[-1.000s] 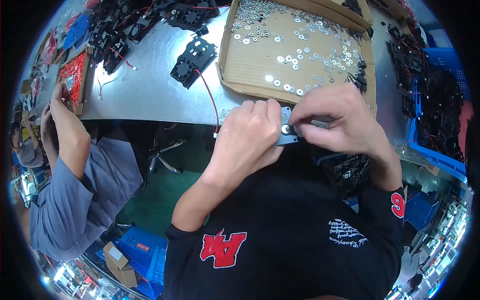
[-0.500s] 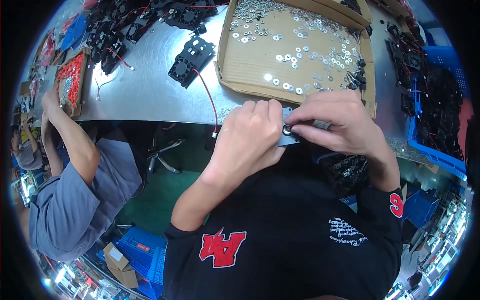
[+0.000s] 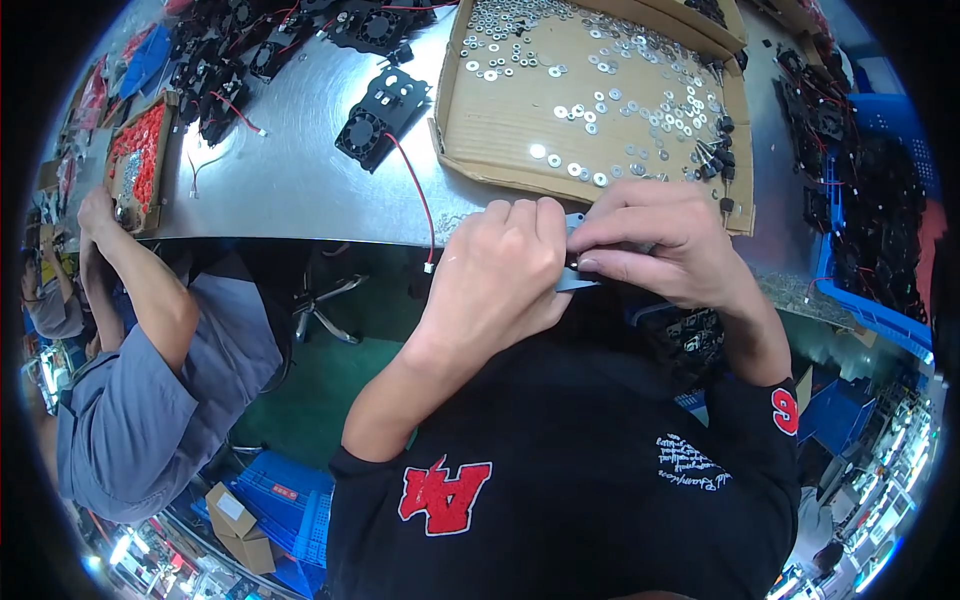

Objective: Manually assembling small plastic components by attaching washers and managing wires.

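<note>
The left hand [image 3: 500, 255] is closed around a grey plate [image 3: 572, 283], knuckles up, so that the plate's right part juts out beyond the fingers; this seems to steady it while leaving its face within reach. The right hand [image 3: 665, 240] comes in from the other side, its grip a pinch of thumb and forefinger on a small dark piece [image 3: 575, 258] at the plate. The fingertips cover most of that piece, so its exact kind, and how it sits on the plate, are hard to tell.

The plate is held in the air just off the near edge of the counter [image 3: 310, 200], close to the body, perhaps for a clear look from above. Just beyond the hands lies a cardboard tray [image 3: 490, 130], its washers [image 3: 538, 151] spread loosely, probably for easy picking; black knobs [image 3: 715, 158] gather along its right side. Left of the tray a fan unit [image 3: 380, 120] rests alone, apart from the heap [image 3: 260, 45] farther back, its red cable [image 3: 413, 185] trailing over the counter's edge. At far left, a co-worker's hand [image 3: 97, 212] is beside a box of red parts [image 3: 148, 150].
</note>
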Tool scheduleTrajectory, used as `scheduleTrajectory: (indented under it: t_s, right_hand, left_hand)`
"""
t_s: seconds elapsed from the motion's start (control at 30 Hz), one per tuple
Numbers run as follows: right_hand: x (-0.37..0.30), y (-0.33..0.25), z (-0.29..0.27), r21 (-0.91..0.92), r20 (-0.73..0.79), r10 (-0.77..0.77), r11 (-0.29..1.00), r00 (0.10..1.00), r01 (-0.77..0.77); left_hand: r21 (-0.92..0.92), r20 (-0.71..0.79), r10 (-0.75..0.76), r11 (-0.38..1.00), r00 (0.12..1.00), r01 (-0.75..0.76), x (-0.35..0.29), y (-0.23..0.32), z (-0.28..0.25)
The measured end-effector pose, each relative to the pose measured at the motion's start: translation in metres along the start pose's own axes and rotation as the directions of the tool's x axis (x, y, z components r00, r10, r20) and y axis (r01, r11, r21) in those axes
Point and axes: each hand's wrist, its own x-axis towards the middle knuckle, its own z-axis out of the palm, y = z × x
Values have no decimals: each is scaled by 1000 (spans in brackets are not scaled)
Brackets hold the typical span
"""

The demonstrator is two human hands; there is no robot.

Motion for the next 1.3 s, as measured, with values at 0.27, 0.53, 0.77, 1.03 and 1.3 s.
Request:
scheduleTrajectory:
  t_s: [0.27, 0.53, 0.77, 1.03, 1.3]
  right_hand:
    - [-2, 0, 3, 49, -44, 69, 997, 997, -67]
    - [-10, -1, 13, 149, -124, 193, 973, 973, -174]
    - [-10, -8, 17, 115, -158, 228, 971, 961, -212]
    - [-20, -7, 12, 15, -175, 104, 995, 979, -103]
    - [-20, -7, 21, -246, -236, -116, 968, 965, 56]
  left_hand:
    - [13, -2, 6, 1000, 1000, -6, 2, 0, 2]
    - [15, -20, -3, 1000, 1000, 3, 4, 4, 2]
    - [98, -9, 32, 995, 999, -31, 4, 4, 4]
    - [171, 12, 35, 985, 999, -36, 5, 9, -3]
    - [176, -23, 23, 984, 999, -19, 4, 11, -6]
